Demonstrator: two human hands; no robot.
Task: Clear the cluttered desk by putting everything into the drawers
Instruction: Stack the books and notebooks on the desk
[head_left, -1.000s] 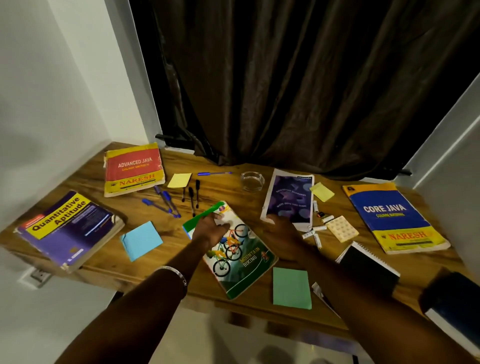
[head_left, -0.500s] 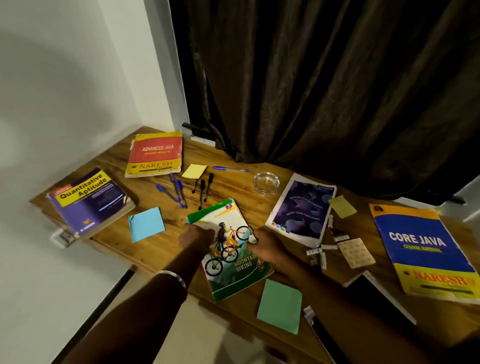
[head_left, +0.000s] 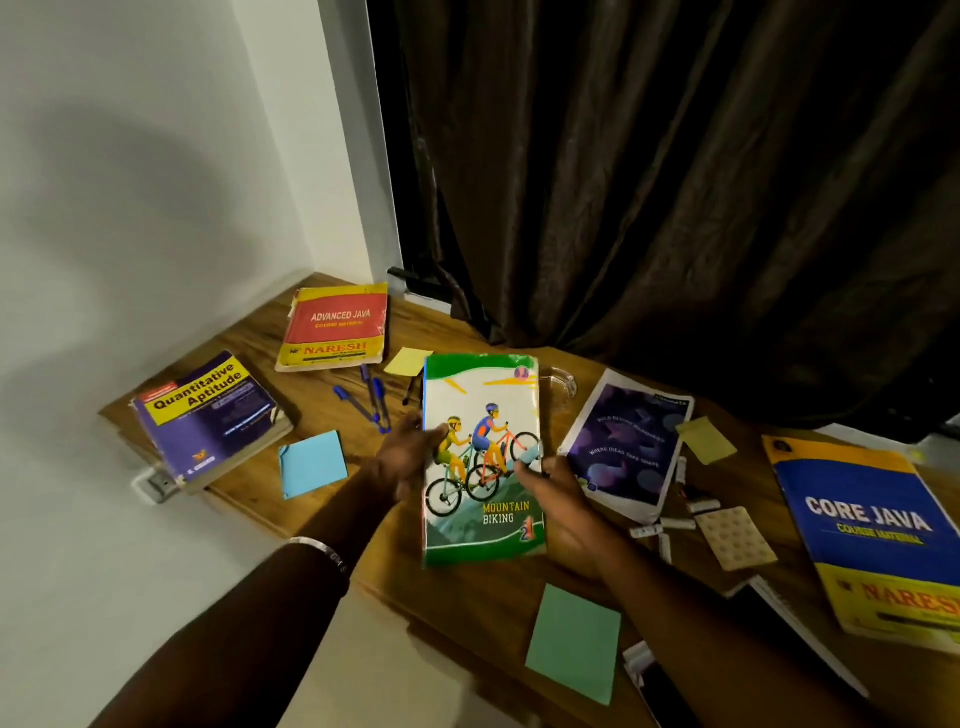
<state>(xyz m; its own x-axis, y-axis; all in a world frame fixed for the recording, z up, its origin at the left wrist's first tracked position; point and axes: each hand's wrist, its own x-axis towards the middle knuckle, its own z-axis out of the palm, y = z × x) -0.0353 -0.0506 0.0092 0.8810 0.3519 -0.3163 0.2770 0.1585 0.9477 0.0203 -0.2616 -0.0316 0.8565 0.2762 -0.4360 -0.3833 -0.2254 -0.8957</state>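
Holding the Mountain Biking book (head_left: 483, 457) up above the wooden worktop (head_left: 467, 597) — the left hand (head_left: 410, 457) grips its left edge and the right hand (head_left: 558, 499) grips its right edge, thumbs on the cover. Blue pens (head_left: 371, 397) lie just left — a green sticky pad (head_left: 574, 642) lies nearer.

Both forearms are bare, with a thin silver bangle (head_left: 318, 550) on the left wrist.
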